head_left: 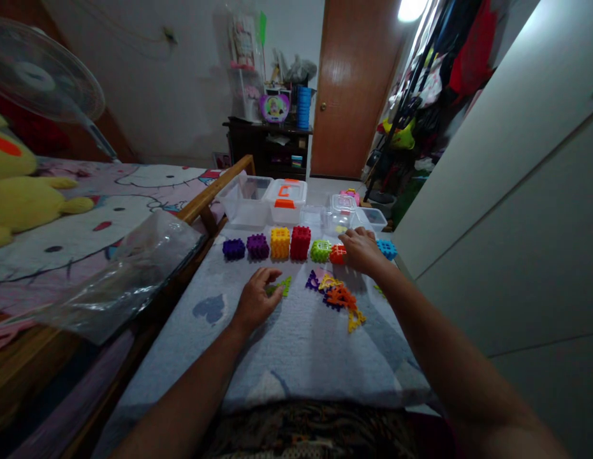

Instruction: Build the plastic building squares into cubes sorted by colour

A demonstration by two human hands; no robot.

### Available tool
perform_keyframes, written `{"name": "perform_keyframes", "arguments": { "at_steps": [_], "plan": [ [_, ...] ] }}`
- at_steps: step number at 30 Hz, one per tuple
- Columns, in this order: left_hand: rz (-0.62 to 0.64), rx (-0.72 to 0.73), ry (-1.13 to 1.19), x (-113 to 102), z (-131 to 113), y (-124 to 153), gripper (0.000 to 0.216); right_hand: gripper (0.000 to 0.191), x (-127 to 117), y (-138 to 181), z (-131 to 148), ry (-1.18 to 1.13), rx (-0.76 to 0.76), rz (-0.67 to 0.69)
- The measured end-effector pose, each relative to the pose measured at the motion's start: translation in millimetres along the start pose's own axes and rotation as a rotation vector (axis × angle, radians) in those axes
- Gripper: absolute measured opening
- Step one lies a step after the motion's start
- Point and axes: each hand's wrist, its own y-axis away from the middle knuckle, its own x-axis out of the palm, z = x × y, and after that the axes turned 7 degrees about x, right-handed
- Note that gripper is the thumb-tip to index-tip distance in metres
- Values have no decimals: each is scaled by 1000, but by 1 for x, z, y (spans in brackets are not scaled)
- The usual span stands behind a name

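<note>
On the table, my left hand (pixel 259 298) has its thumb and fingers curled about a lime-green openwork plastic piece (pixel 286 286), which pokes out to the right. My right hand (pixel 362 250) is farther off, fingers bent down at the right side of an orange stack (pixel 338 254); its fingertips are partly hidden. A lime-green stack (pixel 321 250) stands left of the orange one, and a blue stack (pixel 387 249) shows past my right wrist. Between my hands lies a loose pile of orange pieces (pixel 342 296), with purple and yellow ones, including a yellow triangular piece (pixel 356 320).
Dark purple (pixel 234 249), purple (pixel 257 247), yellow (pixel 280 243) and red (pixel 301 243) stacks continue the row leftward. Behind stand an uncovered clear bin (pixel 246 203), a box with orange latches (pixel 287 213) and smaller clear containers (pixel 343 207). A wooden bed rail (pixel 215 191) borders the left, a white cabinet (pixel 507 210) the right.
</note>
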Motion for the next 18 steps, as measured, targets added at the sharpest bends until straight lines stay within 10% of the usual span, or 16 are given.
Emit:
{"name": "perform_keyframes", "arguments": {
  "at_steps": [8,18],
  "plan": [
    [-16,-4,4,2,0,3,24,47,27,79,11,-282,-57,255],
    [-33,8,-3,1,-2,2,24,36,57,88,4,-538,55,142]
  ]
}}
